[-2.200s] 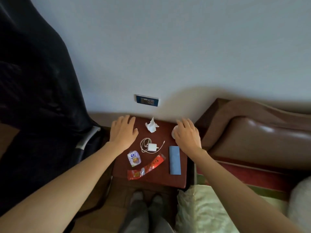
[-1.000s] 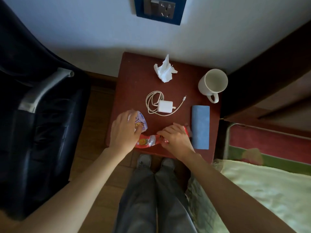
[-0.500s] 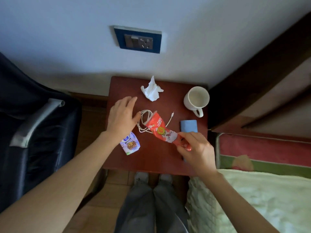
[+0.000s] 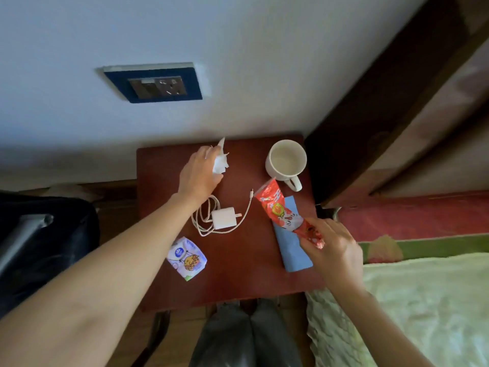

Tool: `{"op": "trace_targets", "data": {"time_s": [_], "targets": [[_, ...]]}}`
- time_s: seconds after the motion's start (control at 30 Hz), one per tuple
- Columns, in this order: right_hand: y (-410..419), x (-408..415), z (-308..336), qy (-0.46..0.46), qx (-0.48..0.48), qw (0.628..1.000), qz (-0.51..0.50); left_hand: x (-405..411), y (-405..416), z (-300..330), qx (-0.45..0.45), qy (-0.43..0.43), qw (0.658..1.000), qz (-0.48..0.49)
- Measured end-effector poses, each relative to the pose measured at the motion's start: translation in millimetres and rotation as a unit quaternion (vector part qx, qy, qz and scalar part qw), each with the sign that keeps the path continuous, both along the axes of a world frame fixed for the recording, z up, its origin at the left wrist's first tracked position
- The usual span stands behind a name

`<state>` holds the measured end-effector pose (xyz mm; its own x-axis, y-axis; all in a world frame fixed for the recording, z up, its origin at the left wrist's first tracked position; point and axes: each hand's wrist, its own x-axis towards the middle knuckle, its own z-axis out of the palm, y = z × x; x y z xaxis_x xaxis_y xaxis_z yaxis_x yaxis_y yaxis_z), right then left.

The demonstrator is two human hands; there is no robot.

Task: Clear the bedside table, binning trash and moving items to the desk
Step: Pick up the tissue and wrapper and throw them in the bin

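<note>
The red-brown bedside table (image 4: 238, 282) stands against the wall. My right hand (image 4: 334, 249) holds a red snack wrapper (image 4: 277, 209) by its end, lifted above a blue flat item (image 4: 293, 250). My left hand (image 4: 199, 174) is at the back of the table with its fingers around a crumpled white tissue (image 4: 220, 161). A white charger with its coiled cable (image 4: 223, 218) lies in the middle. A small white and purple packet (image 4: 186, 258) lies at the front left. A white mug (image 4: 285, 161) stands at the back right.
A dark chair (image 4: 39, 247) stands left of the table. A bed with a pale green cover (image 4: 423, 313) and a dark headboard (image 4: 383, 107) is on the right. A wall socket (image 4: 153, 83) sits above the table. My legs (image 4: 246, 337) are just before the table's front edge.
My left hand has moved from beside the charger back to the tissue and closed on it. My right hand has carried the red wrapper to the right, above the blue item.
</note>
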<state>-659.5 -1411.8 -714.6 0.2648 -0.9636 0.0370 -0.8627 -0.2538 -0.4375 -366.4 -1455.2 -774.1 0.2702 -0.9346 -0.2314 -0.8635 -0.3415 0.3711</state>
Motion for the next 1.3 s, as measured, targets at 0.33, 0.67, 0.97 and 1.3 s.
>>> {"op": "trace_targets", "data": {"time_s": [0.33,0.67,0.97,1.3], "targets": [[29.6,-27.5,33.7,-0.039,0.022,0.995,-0.094,-7.2,14.1,53.5,-0.167,0.137,0.972,0.094],[101.5,-70.7,121.3,-0.055,-0.016,0.975,-0.214,-55.7,104.1,185.9,-0.178,0.171,0.969,-0.014],[271.8,-155.7,207.5,-0.089,-0.039,0.929,-0.358,-154.9,231.1,277.6,-0.22,0.197,0.942,-0.161],[530.5,-245.8,294.7,-0.069,-0.091,0.814,-0.57,-327.2,388.4,368.2,-0.115,0.299,0.866,-0.384]]}}
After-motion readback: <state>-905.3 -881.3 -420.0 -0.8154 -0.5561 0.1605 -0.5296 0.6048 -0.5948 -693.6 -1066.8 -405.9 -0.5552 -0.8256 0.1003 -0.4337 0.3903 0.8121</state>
